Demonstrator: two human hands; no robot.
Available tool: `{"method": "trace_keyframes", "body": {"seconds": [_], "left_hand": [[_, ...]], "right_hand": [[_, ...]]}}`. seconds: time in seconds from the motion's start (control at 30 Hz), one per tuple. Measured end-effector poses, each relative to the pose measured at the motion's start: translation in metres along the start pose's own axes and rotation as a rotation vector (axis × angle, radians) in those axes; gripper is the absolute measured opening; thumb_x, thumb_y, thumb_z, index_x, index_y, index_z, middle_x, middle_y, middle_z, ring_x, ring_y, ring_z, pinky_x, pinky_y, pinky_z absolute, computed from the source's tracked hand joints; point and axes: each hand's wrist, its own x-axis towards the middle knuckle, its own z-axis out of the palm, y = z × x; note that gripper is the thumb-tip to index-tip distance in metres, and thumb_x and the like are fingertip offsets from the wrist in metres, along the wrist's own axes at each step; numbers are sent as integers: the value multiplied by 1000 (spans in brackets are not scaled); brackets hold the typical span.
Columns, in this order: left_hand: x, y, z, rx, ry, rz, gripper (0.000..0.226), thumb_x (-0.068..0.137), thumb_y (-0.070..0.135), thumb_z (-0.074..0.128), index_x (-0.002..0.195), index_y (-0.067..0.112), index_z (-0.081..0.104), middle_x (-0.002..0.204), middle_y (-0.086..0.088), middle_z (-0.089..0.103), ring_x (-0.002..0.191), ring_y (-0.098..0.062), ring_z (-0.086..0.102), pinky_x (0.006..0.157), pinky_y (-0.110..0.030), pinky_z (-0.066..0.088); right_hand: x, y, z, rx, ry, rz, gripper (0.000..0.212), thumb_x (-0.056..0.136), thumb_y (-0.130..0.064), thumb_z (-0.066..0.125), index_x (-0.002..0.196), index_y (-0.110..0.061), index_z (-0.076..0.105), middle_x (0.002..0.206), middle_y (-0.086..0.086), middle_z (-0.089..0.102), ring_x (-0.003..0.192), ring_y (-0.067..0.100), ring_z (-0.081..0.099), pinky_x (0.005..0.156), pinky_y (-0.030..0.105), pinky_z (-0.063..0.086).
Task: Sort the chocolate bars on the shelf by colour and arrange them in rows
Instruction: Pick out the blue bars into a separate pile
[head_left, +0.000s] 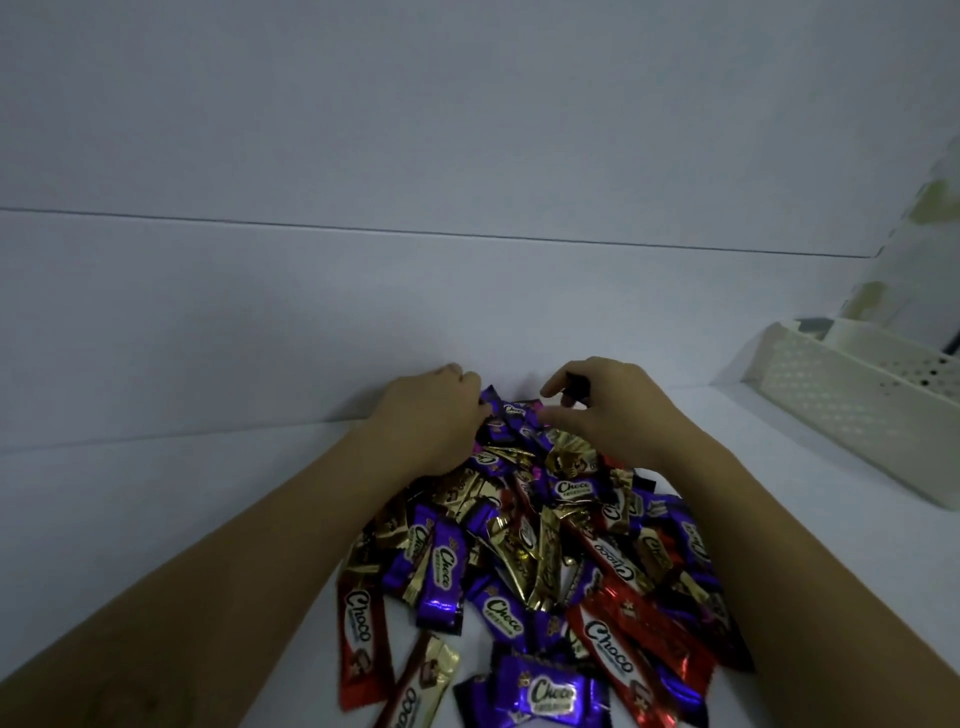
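A jumbled pile of chocolate bars (535, 561) in purple, gold and red "Choco" wrappers lies on the white shelf (182, 493). Both my hands reach to the pile's far end near the back wall. My left hand (431, 415) has its fingers curled round a purple bar (501, 405) at the top of the heap. My right hand (613, 410) is curled, and a dark wrapper (576, 387) shows between its fingers and thumb. A red bar (361, 639) and a gold bar (421, 680) lie loose at the pile's near left.
A cream perforated plastic basket (841, 410) stands on the shelf at the right, with a white container inside it. The white back wall (467, 312) rises directly behind the pile. Bare shelf surface stretches to the left of the pile.
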Motion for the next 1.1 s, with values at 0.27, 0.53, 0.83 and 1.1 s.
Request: {"method": "trace_keyframes", "body": {"seconds": [0.27, 0.53, 0.83, 1.1], "left_hand": [[3, -4, 4, -44, 75, -13, 31, 102, 39, 37, 110, 11, 47, 109, -9, 55, 89, -25, 55, 72, -37, 45], [-1, -16, -5, -455, -18, -5, 19, 98, 33, 50, 94, 15, 44, 86, -1, 51, 72, -15, 48, 61, -31, 36], [-7, -26, -16, -772, -42, -38, 20, 101, 30, 45, 99, 12, 54, 78, -4, 67, 58, -9, 60, 56, -25, 44], [-25, -23, -25, -824, 18, -71, 25, 102, 32, 40, 86, 14, 49, 70, 1, 64, 51, -9, 51, 54, -25, 40]], "right_hand": [[2, -11, 12, -112, -226, 80, 48, 76, -55, 72, 113, -25, 66, 98, -5, 64, 90, 14, 59, 80, 33, 51], [-1, -21, 20, -290, -155, -37, 24, 87, -38, 61, 101, -20, 69, 74, -2, 60, 65, 16, 53, 56, 26, 38], [-6, -24, 14, 44, 67, -26, 20, 88, -32, 63, 93, -14, 71, 77, 4, 68, 64, 16, 57, 63, 34, 52], [6, -27, 25, -67, 60, 25, 23, 90, -34, 60, 101, -18, 72, 75, -1, 61, 74, 19, 58, 60, 25, 42]]}}
